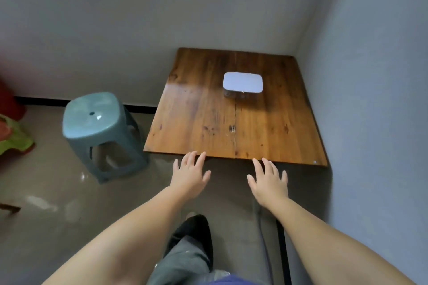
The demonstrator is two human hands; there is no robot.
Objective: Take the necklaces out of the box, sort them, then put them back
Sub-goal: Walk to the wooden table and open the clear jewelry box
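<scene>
A small box with a white lid (243, 82) and clear sides sits closed on the far right half of a wooden table (208, 122). No necklaces show; the lid hides the inside. My left hand (190, 177) reaches forward with fingers spread, its fingertips just at the table's near edge. My right hand (268, 183) is stretched out beside it, palm down, fingers apart, also at the near edge. Both hands hold nothing and are well short of the box.
The table stands in a corner, with walls behind it and on its right. A green plastic stool (102, 134) stands on the floor to the left. My leg and dark shoe (194, 236) are below. Red and green items (11, 132) lie at far left.
</scene>
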